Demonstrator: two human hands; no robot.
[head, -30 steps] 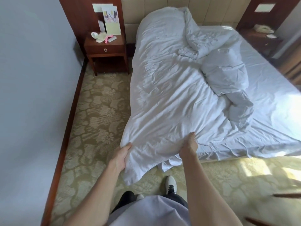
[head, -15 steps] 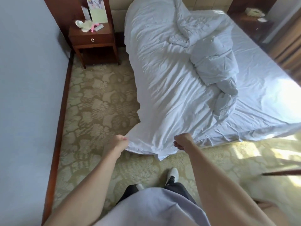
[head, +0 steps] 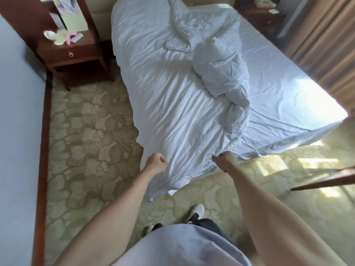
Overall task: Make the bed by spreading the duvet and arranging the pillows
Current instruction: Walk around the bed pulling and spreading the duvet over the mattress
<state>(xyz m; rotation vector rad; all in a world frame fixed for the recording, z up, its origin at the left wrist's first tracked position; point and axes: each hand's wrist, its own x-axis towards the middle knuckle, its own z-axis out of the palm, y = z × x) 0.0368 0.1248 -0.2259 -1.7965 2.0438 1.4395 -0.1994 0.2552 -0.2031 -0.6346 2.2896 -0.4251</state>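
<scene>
Carpeted floor [head: 92, 135] lies under the duvet [head: 172, 104], whose foot edge both fists, left hand [head: 156, 163] and right hand [head: 226, 160], grip closed; a hard pull risks dragging it off the bed [head: 288, 96].

- One white duvet [head: 169, 104], its near edge clutched by both fists.
- Two hands: the left hand [head: 155, 163] and the right hand [head: 225, 160].
- Two nightstands: one nightstand [head: 76, 58] beyond the left hand, the far nightstand [head: 257, 12] beyond the right (partly cropped).
- Two shoes [head: 196, 213] below the hands.
</scene>
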